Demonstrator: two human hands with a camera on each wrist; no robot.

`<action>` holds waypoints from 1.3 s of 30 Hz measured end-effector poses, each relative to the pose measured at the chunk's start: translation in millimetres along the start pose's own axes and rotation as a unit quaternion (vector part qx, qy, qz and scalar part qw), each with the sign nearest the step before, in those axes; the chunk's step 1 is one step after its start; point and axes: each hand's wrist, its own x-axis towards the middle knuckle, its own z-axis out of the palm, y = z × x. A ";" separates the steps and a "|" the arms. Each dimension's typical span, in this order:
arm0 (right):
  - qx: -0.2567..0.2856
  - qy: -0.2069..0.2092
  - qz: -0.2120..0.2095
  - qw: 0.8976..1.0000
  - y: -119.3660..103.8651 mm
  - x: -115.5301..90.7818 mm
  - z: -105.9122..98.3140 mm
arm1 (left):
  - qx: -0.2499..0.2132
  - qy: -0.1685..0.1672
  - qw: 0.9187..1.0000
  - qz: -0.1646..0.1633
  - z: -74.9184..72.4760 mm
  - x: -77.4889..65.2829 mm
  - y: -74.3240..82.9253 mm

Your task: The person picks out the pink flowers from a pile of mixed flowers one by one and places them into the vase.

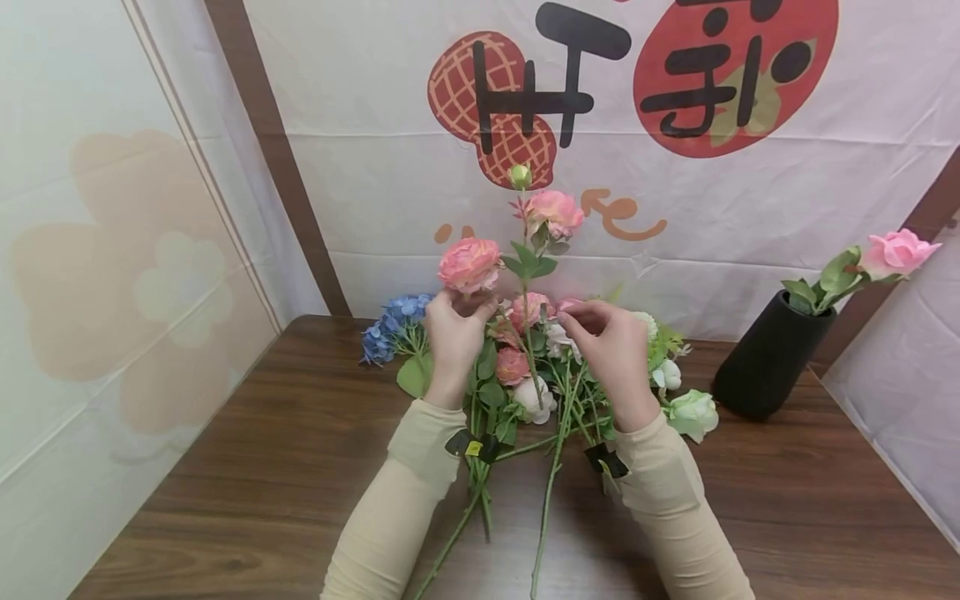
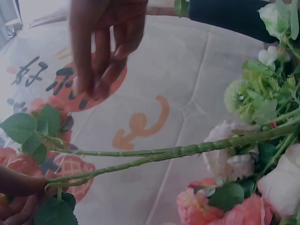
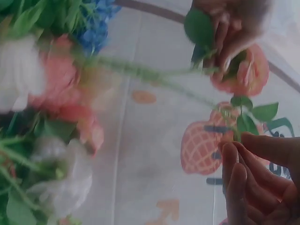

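Left grip (image 1: 454, 337) pinches the pink flower (image 1: 469, 265) just below its left bloom, the forked stem (image 1: 527, 325) running down toward other flowers (image 1: 513, 365) on the table (image 1: 225, 483). Right grip (image 1: 617, 354), fingers loosely bent, holding nothing, hovers just right of that stem; farther right stands a black vase (image 1: 772, 358).

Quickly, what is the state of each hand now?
Left hand: closed, pinching the stem below a pink flower.
Right hand: open, fingers loosely bent, holding nothing.

You are facing a brown wood-grain table (image 1: 262, 467); behind it a white printed cloth (image 1: 360, 183) is hanging creased, and left of it a pale sheet (image 1: 67, 75) is showing a faded flower print (image 1: 82, 275), probably orange.
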 end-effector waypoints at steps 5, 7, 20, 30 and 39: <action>0.020 -0.011 -0.022 0.999 -8.0 -1.6 11.2 | -0.009 0.006 1.000 -0.015 3.8 -3.6 0.0; 0.015 -0.017 -0.031 0.999 -9.2 -2.7 15.1 | -0.016 0.007 1.000 -0.020 5.0 -4.0 -0.4; -0.040 -0.018 -0.055 0.998 -7.2 -6.3 25.2 | -0.093 -0.005 0.994 -0.051 11.8 -7.8 0.2; -0.090 0.000 -0.045 0.995 -7.0 -6.7 23.1 | -0.132 -0.030 0.990 -0.041 15.9 -12.1 1.4; -0.123 0.020 -0.045 0.991 -6.3 -8.5 19.9 | -0.103 -0.040 0.993 -0.042 19.7 -18.6 0.0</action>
